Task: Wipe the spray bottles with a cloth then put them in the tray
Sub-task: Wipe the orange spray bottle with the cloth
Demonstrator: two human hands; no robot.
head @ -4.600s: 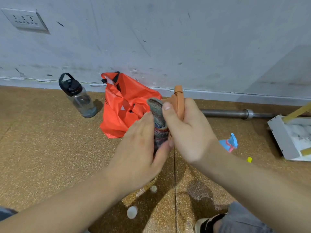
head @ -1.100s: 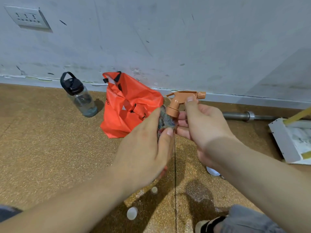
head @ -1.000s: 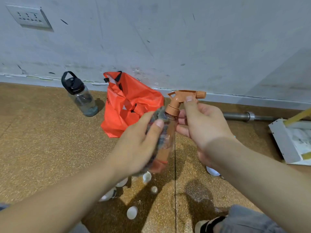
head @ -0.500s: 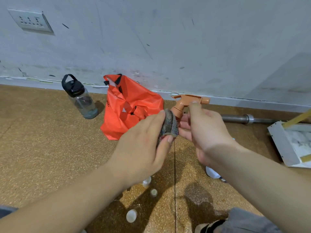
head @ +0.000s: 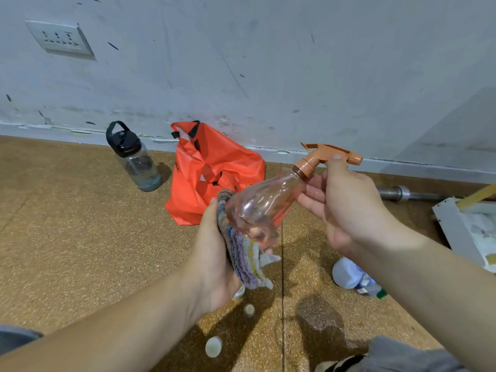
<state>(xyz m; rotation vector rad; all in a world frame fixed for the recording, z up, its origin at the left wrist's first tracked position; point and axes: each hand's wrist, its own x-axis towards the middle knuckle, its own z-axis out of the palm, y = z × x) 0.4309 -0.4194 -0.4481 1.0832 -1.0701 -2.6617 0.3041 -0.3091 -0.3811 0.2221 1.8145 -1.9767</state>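
Observation:
A clear pinkish spray bottle [head: 259, 208] with an orange trigger head [head: 326, 157] is held tilted in the air, its base pointing down-left. My right hand [head: 341, 208] grips it at the neck and trigger. My left hand [head: 214, 253] holds a striped multicolour cloth [head: 243, 257] cupped against the bottle's base. Another bottle [head: 354, 277], white with a label, lies on the floor partly hidden under my right forearm. A white tray [head: 453, 232] sits at the right edge, cut off by the frame.
An orange bag [head: 212, 173] and a dark-capped water bottle [head: 132, 157] stand by the wall. A metal bar [head: 408, 193] lies along the skirting. Small white caps [head: 214, 346] dot the cork floor beside a wet patch [head: 319, 315].
My right hand has tilted the bottle so its body shows. The cloth in my left hand has slid from the neck down to the base.

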